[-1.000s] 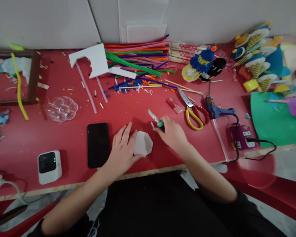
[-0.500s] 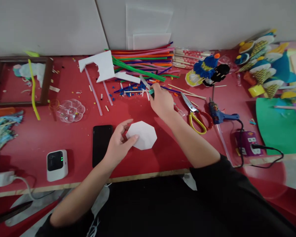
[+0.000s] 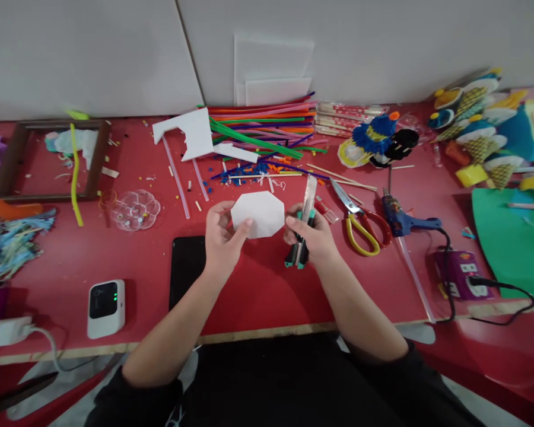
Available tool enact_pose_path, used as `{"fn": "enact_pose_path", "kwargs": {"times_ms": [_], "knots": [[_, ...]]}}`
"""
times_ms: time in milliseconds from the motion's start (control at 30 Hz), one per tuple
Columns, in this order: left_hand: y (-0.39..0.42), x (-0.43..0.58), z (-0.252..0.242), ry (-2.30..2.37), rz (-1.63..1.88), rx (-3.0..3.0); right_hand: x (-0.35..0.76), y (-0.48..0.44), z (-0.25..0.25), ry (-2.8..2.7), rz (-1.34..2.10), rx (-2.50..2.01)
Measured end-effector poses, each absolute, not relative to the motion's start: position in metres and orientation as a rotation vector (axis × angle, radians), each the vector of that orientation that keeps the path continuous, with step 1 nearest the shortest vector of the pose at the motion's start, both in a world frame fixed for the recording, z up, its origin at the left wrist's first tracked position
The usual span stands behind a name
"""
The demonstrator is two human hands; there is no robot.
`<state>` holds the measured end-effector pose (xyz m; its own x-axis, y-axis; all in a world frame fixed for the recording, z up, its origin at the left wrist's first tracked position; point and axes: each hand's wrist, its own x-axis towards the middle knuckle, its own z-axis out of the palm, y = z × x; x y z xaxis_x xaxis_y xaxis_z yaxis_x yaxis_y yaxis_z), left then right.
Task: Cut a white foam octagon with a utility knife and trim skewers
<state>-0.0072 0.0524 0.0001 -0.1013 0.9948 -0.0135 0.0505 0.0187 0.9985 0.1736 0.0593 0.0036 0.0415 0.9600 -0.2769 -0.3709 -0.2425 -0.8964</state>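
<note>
My left hand [image 3: 225, 234] pinches a white eight-sided piece of board [image 3: 260, 213] by its left edge, thumb on top. In my right hand [image 3: 314, 231] is a green and black utility knife [image 3: 300, 243], its blade extended and pointing away from me. The right fingertips are close to the board's right edge; whether they touch it I cannot tell. Beyond the hands lie white board offcuts [image 3: 198, 133] and small blue and orange scraps [image 3: 253, 171]. To the right of the knife rest scissors [image 3: 360, 228] with one yellow and one red handle.
Pipe cleaners [image 3: 267, 124] are piled by the wall. A hot glue gun [image 3: 404, 219] and purple power strip [image 3: 463, 267] with a cord stand at right. A black phone [image 3: 184, 267], white device [image 3: 107, 308], clear flower-shaped tray [image 3: 136, 209] and brown frame [image 3: 102, 157] are at left.
My right hand has drawn back toward me from the scraps, bringing the utility knife beside the board. My left hand has lifted and tilted the board. The camera view has shifted slightly.
</note>
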Motion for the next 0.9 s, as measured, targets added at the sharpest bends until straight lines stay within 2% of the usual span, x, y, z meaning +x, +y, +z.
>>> {"fn": "enact_pose_path", "kwargs": {"times_ms": [333, 667, 900], "knots": [[0.053, -0.02, -0.005, 1.093, 1.179, 0.877, 0.178, 0.061, -0.003, -0.65, 1.463, -1.082], [0.046, -0.017, -0.001, 0.865, 1.138, 1.353, 0.178, 0.06, -0.003, -0.567, 1.309, -1.036], [0.041, -0.015, -0.007, 0.872, 1.194, 1.348, 0.177, 0.056, -0.003, -0.568, 1.288, -1.021]]}}
